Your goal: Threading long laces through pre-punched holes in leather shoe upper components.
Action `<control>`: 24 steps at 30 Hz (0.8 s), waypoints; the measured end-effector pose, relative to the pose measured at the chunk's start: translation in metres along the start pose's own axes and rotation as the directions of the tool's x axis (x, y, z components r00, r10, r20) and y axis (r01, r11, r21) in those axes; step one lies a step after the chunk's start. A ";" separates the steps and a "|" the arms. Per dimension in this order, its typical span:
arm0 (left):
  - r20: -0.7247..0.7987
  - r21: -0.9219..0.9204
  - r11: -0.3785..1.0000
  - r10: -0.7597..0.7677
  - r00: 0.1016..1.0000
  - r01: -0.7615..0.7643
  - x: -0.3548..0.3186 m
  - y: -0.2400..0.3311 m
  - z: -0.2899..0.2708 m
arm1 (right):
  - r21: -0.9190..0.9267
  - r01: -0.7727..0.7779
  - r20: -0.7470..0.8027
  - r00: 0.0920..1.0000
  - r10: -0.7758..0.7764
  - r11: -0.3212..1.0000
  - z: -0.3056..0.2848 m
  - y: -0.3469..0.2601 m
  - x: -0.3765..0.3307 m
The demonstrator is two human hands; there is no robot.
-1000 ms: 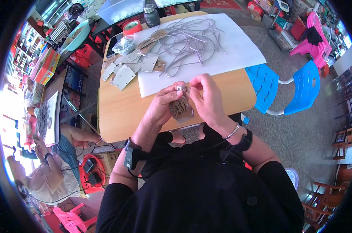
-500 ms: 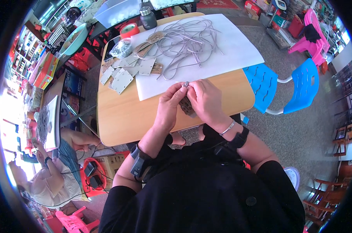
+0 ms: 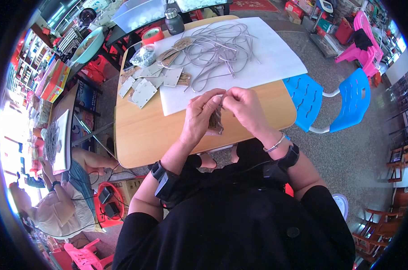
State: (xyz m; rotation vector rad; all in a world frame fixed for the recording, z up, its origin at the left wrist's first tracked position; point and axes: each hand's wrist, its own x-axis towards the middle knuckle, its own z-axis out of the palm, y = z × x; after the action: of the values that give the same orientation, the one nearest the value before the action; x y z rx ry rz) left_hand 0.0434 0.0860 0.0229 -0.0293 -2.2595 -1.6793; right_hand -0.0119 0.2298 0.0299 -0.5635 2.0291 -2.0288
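Brown piece [image 3: 215,120] mid-frame, gripped by left hand [image 3: 198,118], fingers closed; right hand [image 3: 245,108] at its top, fingers curled, hold unclear. Surface [image 3: 150,132] runs left to rounded edge [image 3: 117,135]; upper left, clear bag [image 3: 142,51] of greyish bits [image 3: 145,57].

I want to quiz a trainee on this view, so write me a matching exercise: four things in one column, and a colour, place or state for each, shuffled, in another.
Things:
1. Bundle
2. Cords
3. Tape
4. Bottle

Descriptions:
A. Dark, standing upright
B. Brown, held in the left hand
C. Red, a round roll
D. Thin, tangled on the white sheet

Right pairs: 1-B, 2-D, 3-C, 4-A
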 end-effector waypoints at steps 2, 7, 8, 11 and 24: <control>0.010 -0.245 0.959 -0.142 0.990 0.140 -0.004 0.002 0.005 | -0.193 0.027 0.081 0.997 -0.012 0.981 0.000 -0.013 -0.003; 0.068 -0.091 0.970 -0.221 0.973 0.227 -0.003 0.003 -0.006 | 0.065 -0.225 0.153 0.965 0.213 0.972 -0.019 -0.007 0.002; 0.100 -0.067 0.968 -0.234 0.967 0.241 -0.003 0.005 -0.006 | 0.178 -0.336 0.204 0.932 0.299 0.925 -0.022 -0.008 0.002; 0.094 -0.174 0.955 -0.226 0.970 0.239 -0.005 -0.004 -0.005 | 0.284 -0.325 0.162 0.944 0.289 0.902 -0.017 -0.004 0.000; 0.040 -0.225 0.953 -0.201 0.979 0.205 -0.002 -0.013 0.001 | 0.483 -0.313 0.111 0.948 0.297 0.818 -0.004 0.012 0.002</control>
State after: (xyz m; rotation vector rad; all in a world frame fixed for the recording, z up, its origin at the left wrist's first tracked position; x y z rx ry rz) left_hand 0.0424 0.0832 0.0096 0.1423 -2.1303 -2.0456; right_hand -0.0166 0.2322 0.0187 -0.1481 1.3722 -2.1887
